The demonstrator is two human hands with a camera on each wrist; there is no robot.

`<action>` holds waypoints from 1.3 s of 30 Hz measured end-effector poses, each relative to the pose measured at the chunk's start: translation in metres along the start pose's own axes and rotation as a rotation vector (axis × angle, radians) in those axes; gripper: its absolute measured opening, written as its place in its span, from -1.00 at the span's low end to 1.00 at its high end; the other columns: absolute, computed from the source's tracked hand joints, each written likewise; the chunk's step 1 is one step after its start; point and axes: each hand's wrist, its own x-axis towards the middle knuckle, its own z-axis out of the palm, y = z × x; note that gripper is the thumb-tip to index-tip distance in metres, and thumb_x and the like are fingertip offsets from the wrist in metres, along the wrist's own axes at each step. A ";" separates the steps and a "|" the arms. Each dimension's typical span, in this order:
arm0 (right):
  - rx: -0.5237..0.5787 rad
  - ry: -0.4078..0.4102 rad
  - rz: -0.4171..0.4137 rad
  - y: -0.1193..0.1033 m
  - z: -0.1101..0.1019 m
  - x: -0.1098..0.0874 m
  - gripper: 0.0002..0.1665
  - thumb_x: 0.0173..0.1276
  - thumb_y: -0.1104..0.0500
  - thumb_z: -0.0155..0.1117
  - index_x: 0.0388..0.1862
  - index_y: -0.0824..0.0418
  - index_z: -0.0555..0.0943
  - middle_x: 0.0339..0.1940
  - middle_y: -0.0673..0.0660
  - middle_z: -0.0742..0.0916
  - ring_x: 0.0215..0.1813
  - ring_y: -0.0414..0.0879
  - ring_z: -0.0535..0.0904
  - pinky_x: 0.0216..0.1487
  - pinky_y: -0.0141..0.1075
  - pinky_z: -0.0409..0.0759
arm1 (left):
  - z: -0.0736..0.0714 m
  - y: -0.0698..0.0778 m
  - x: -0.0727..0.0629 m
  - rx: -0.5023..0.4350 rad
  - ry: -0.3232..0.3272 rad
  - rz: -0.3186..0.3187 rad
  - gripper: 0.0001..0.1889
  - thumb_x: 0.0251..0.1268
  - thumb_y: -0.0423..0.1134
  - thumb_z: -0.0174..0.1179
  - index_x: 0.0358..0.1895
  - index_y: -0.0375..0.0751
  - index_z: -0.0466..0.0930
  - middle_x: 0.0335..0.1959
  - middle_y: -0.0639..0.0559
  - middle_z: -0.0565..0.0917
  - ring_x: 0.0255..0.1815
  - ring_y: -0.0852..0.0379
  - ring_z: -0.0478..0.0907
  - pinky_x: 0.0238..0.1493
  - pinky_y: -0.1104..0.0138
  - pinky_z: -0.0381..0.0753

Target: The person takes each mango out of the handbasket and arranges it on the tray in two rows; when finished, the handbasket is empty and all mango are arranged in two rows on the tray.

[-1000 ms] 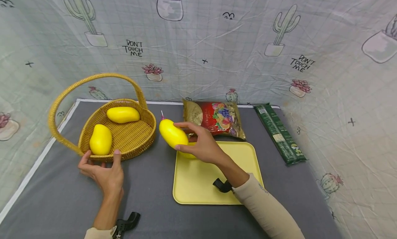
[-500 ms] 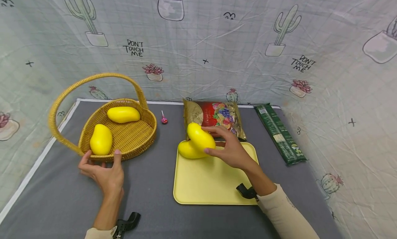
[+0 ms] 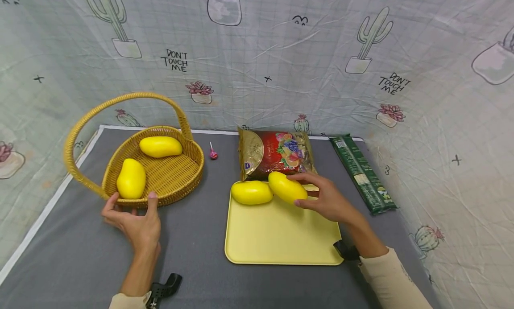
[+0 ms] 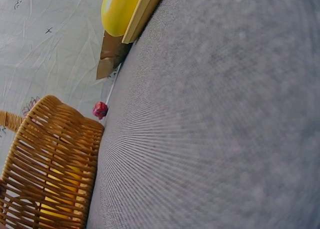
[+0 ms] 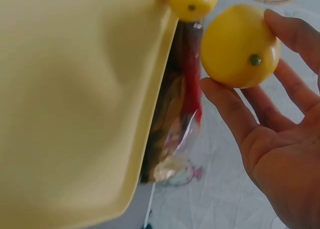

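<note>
My right hand point(image 3: 327, 197) holds a yellow mango point(image 3: 287, 187) between thumb and fingers, over the back of the yellow tray point(image 3: 281, 242). In the right wrist view the mango point(image 5: 235, 44) shows a green stem spot and is raised off the tray. A second mango point(image 3: 251, 192) lies on the tray just left of it. My left hand point(image 3: 138, 224) grips the near rim of the wicker basket point(image 3: 174, 175), thumb on the rim; some fingers are hidden under it. Inside the basket lie two mangoes, one near the front point(image 3: 131, 179) and one at the back point(image 3: 160, 146).
A lollipop point(image 3: 213, 153) lies right of the basket. Behind the tray sits a gold and red candy bag point(image 3: 277, 153). A long green packet point(image 3: 361, 173) lies at the right. The basket's tall handle point(image 3: 132, 96) arches upward. A printed cloth hangs behind the grey table.
My right hand has carried the mango rightward from beside the basket to over the tray, past the mango lying there. The lollipop has come into full view. My left hand stays on the basket.
</note>
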 end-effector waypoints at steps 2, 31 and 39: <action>-0.022 -0.012 0.003 0.004 -0.003 -0.002 -0.29 0.33 0.25 0.57 0.44 -0.02 0.59 0.45 0.12 0.62 0.40 0.21 0.57 0.30 0.21 0.64 | 0.000 0.000 0.000 0.002 -0.003 0.003 -0.18 0.32 -0.19 0.48 0.48 0.15 0.10 0.53 0.07 -0.04 0.62 0.17 0.02 0.64 0.12 0.13; -0.364 0.080 -0.066 0.011 0.005 -0.001 -0.27 0.26 0.27 0.62 0.41 -0.05 0.65 0.48 0.07 0.65 0.53 0.20 0.49 0.49 0.33 0.41 | -0.001 -0.001 0.000 0.009 -0.009 -0.015 -0.17 0.33 -0.18 0.47 0.49 0.18 0.08 0.54 0.07 -0.06 0.62 0.18 0.00 0.66 0.13 0.09; -0.322 0.115 -0.115 -0.023 0.018 0.010 -0.27 0.25 0.20 0.65 0.40 -0.10 0.66 0.42 0.00 0.70 0.52 0.14 0.52 0.52 0.30 0.38 | -0.001 -0.001 0.001 0.003 -0.010 -0.018 -0.17 0.33 -0.18 0.48 0.48 0.19 0.09 0.54 0.07 -0.07 0.64 0.18 -0.01 0.67 0.13 0.09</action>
